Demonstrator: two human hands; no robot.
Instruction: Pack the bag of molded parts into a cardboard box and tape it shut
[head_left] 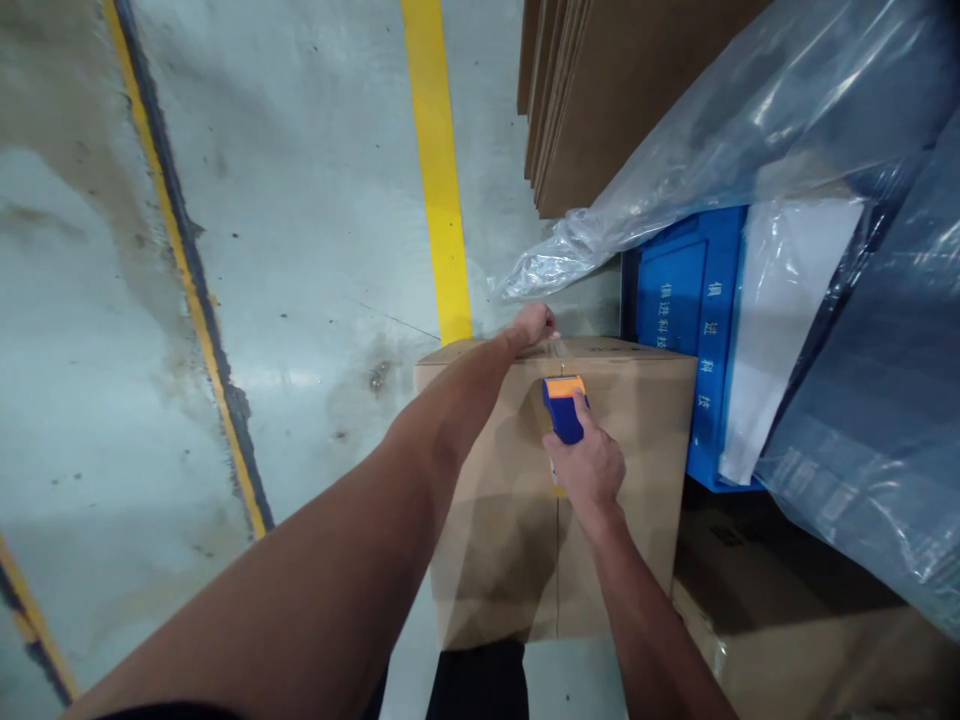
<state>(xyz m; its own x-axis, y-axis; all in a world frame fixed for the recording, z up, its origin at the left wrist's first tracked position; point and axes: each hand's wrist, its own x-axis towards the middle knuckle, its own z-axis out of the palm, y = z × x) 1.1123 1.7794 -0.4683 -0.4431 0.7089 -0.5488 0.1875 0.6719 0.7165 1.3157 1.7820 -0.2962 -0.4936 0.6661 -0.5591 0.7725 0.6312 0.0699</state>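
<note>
A closed cardboard box point(495, 480) stands upright in front of me, with a seam between its top flaps. My right hand point(592, 465) grips a blue and orange tape dispenser point(564, 410) over that seam, close to the box's far edge. Past the far edge, my left hand point(535, 325) is closed with its fingers curled. A short clear strip of packing tape point(556, 348) shows at its fingertips, running over the edge toward the dispenser. The undersides of the left fingers are hidden.
Flat cardboard sheets point(600, 100) stand stacked at the far right. Clear plastic sheeting point(705, 130) drapes over a blue crate point(679, 290) beside the box. Another carton point(795, 620) sits at lower right. Yellow floor tape point(435, 160) runs up to the box.
</note>
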